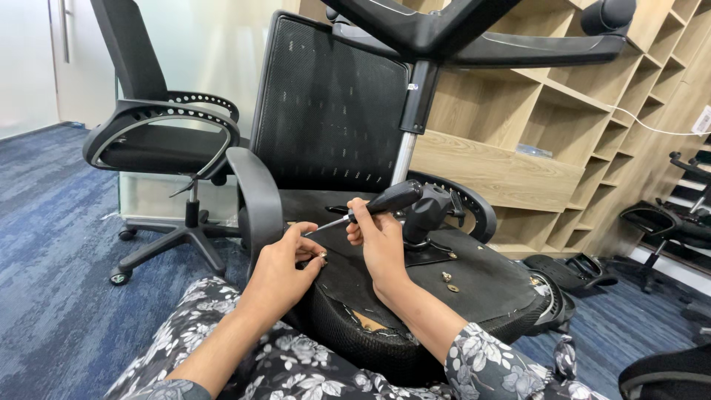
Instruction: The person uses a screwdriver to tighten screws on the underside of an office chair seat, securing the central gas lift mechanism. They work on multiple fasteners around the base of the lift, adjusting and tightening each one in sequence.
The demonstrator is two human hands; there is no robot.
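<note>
A black office chair lies tipped over in front of me, the underside of its seat (474, 285) facing up and its mesh back (326, 104) standing behind. My right hand (378, 237) grips the black handle of a screwdriver (389, 200), whose metal shaft points left and down. My left hand (285, 259) pinches near the shaft's tip at the seat's edge, where a small brass screw shows by the fingers. Two more brass screws (449, 281) lie loose on the seat underside. The chair's gas column (411, 126) and star base (474, 30) rise overhead.
A second black office chair (163, 141) stands upright at the left on blue carpet (52, 244). Wooden shelving (548, 126) fills the right wall. Chair parts (566, 267) lie on the floor at right, with more chairs (681, 215) beyond. My floral-patterned sleeves fill the bottom of the view.
</note>
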